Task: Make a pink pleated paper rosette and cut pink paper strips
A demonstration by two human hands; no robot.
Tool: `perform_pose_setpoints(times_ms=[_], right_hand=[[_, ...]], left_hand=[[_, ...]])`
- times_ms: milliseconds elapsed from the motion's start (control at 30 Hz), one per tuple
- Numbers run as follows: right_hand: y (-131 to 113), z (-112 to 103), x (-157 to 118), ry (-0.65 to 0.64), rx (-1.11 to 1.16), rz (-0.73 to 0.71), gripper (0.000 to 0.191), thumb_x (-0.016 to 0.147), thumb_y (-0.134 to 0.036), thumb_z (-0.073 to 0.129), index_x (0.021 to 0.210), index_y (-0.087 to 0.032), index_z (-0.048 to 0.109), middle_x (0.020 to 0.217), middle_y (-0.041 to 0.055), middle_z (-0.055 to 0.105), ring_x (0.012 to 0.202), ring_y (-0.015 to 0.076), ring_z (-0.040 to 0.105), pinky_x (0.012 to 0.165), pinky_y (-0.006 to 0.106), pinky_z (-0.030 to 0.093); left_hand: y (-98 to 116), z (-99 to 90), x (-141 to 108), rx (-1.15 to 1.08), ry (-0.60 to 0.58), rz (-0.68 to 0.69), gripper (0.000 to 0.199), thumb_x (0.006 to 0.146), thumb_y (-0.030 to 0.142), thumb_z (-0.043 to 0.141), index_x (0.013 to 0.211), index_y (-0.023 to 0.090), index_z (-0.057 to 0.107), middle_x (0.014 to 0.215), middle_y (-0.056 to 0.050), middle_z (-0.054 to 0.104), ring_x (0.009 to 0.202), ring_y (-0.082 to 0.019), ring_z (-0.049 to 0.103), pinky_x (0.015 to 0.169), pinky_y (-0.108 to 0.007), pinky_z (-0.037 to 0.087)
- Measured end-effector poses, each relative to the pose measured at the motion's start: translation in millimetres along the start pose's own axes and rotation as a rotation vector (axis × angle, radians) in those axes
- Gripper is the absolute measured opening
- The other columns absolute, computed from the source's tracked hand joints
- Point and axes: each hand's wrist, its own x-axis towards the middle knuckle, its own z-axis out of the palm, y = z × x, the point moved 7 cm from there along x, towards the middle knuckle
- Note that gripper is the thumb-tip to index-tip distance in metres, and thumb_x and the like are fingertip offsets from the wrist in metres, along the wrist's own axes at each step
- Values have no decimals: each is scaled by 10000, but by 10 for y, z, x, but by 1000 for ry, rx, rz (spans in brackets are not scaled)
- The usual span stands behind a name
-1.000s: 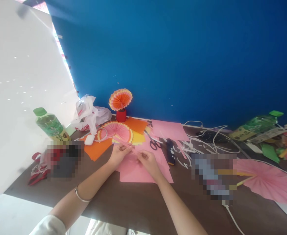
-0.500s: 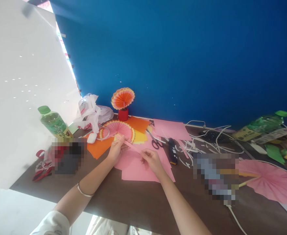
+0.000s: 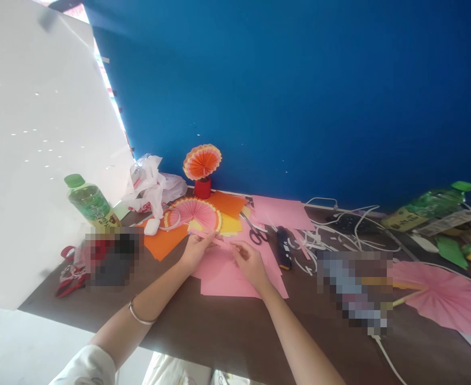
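Note:
A narrow folded pink paper strip [image 3: 220, 243] stretches between my two hands. My left hand [image 3: 196, 250] is closed on its left part, and my right hand [image 3: 249, 262] pinches its right end. Below them lie overlapping pink sheets [image 3: 227, 280]. A pleated pink fan with an orange and yellow edge [image 3: 199, 212] lies just beyond my left hand. Dark-handled scissors [image 3: 256, 235] rest past my right hand, beside yellow paper [image 3: 231, 223]. Orange sheets [image 3: 165, 243] are at the left of the fan.
A red pot [image 3: 202, 187] holding an orange paper fan stands by the blue wall. Green-capped bottles [image 3: 93, 206] are at both sides. A black tool [image 3: 283, 248], white cables [image 3: 359, 227], a plastic bag [image 3: 151, 182] and a large pink fan [image 3: 452, 299] lie around the table [image 3: 219, 331].
My left hand has turned slightly, and the pink strip now lies flatter between my hands. My right hand has barely moved.

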Motion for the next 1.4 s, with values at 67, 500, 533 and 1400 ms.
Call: perform_pose_setpoints(times_ms=[67,500,533,1400], right_hand=[[17,3,1,13,8,-4,315,759,-451,538,879,-176,633,786,66,652,571,145,543,495,262,449],[24,24,-14,18,12,-38,279,775,-422,535,830,-178,656,815,67,680,711,184,606,652,306,486],[20,25,-12,24,16,-52,270,773,-414,540,827,-176,657,816,66,681,726,186,609,665,305,485],[147,56,-140,-12,-20,-33,153,841,-265,483,852,-205,624,793,40,665,727,156,609,680,231,465]], left_hand=[[-7,-7,2,-2,-1,-14,369,636,425,698,830,113,671,866,-109,700,860,-220,651,813,-340,505],[4,161,-141,129,-86,-69,366,612,394,722,855,125,671,853,-92,700,803,-210,662,789,-341,527],[9,158,-146,140,-76,-76,366,610,396,724,851,126,671,840,-88,700,787,-207,664,779,-338,531],[66,152,-214,441,18,-153,351,660,491,640,761,158,691,876,-102,683,772,-227,641,676,-297,528]])
